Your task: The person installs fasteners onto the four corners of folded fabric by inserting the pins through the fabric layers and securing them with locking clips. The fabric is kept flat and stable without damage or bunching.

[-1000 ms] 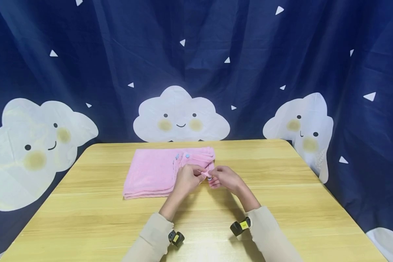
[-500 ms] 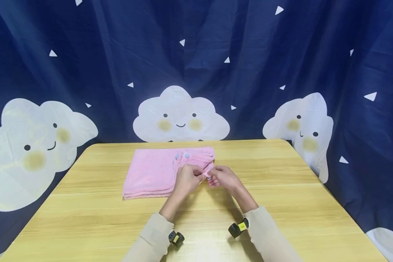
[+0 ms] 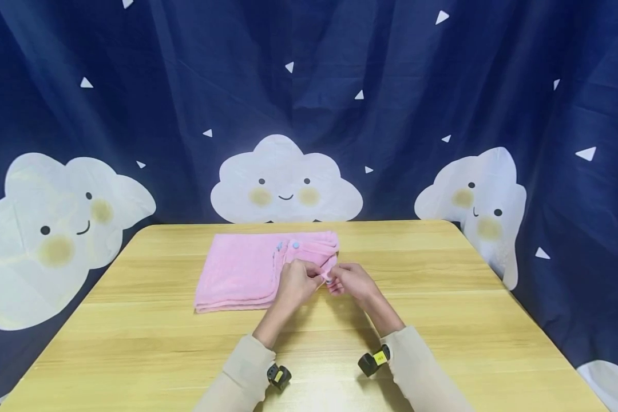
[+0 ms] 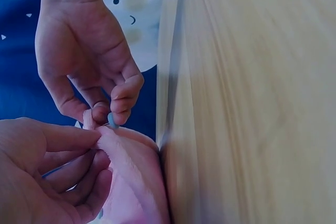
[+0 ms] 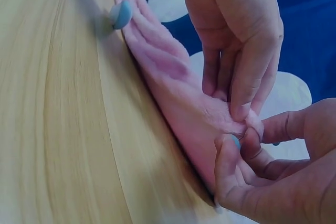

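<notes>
A folded pink plush towel [image 3: 239, 269] lies on the wooden table, its right-hand corner lifted between both hands. My left hand [image 3: 296, 281] pinches the edge near that corner with thumb and fingertips. Facing it, my right hand [image 3: 354, 281] pinches the corner itself. A small blue round-headed fastener [image 4: 112, 120] sits against my right fingers there, mostly covered by them. Another blue round-headed fastener [image 5: 122, 14] sits on the towel farther back. A smaller blue piece [image 3: 279, 246] shows beside it in the head view.
The wooden table [image 3: 149, 355] reaches toward me in front of the towel. Behind it hangs a dark blue curtain [image 3: 319, 114] with printed clouds. Black wrist cameras [image 3: 373, 360] ride at both beige sleeves.
The right hand and wrist have shifted slightly left, and the towel corner between the fingertips shows less. The left hand keeps its pinch, and the rest of the towel lies still.
</notes>
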{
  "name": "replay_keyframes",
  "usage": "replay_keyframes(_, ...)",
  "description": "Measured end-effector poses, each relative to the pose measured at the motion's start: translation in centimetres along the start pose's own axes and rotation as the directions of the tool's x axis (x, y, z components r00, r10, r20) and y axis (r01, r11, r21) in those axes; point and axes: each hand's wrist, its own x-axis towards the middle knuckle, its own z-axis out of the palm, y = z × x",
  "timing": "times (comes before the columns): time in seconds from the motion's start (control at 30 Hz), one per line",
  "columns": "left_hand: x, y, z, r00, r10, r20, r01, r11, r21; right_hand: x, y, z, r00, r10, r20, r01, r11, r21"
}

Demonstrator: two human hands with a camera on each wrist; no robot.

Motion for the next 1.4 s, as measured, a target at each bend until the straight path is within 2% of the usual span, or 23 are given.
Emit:
replay_keyframes(0.63,-0.26,0.04,0.25,1.0,-0.006,0.02,0.006,1.0,-0.008,-0.09,0.41,0.04,0.999,-0.017,0.044,0.016,1.0,0.026)
replay_keyframes(0.83,-0.3,0.08,0.27,1.0,-0.023,0.014,0.023,1.0,0.012,-0.11,0.45,0.07,0.997,-0.028,0.07,0.023,0.997,0.073)
replay_keyframes(1.07,-0.44,0.2,0.39,1.0,-0.008,-0.009,0.009,0.998,0.057,-0.17,0.39,0.26,0.997,-0.028,0.078,0.02,0.995,0.093)
replay_keyframes(1.4,-0.5,0.28,0.4,1.0,0.012,-0.01,-0.011,0.996,0.089,-0.18,0.55,0.51,0.997,-0.03,0.076,0.022,0.994,0.107)
